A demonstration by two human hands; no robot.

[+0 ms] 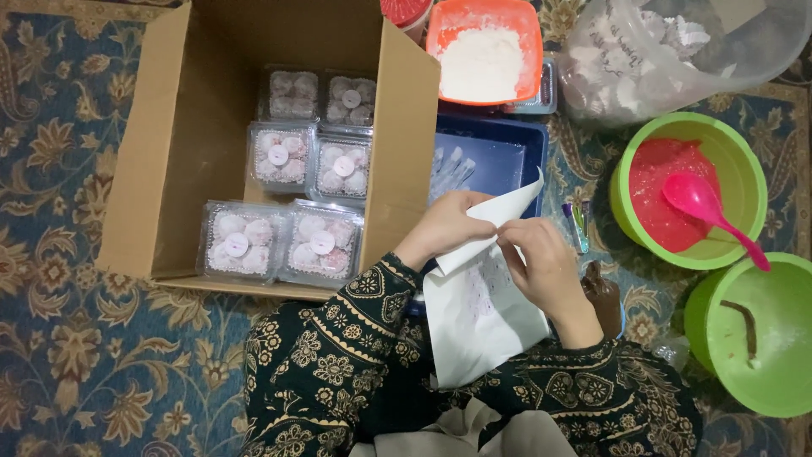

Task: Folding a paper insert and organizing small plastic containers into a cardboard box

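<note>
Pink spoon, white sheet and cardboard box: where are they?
pink spoon [695, 196]: head view, on its scoop.
white sheet [474, 313]: head view, on its lower flat part.
cardboard box [190, 127]: head view, on its bare floor.

Both hands' grip [495, 233] on white sheet [482, 317], cardboard box [169, 152] alongside

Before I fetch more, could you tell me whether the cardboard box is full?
Not full: the cardboard box holds six clear packs, its left part bare.
</note>
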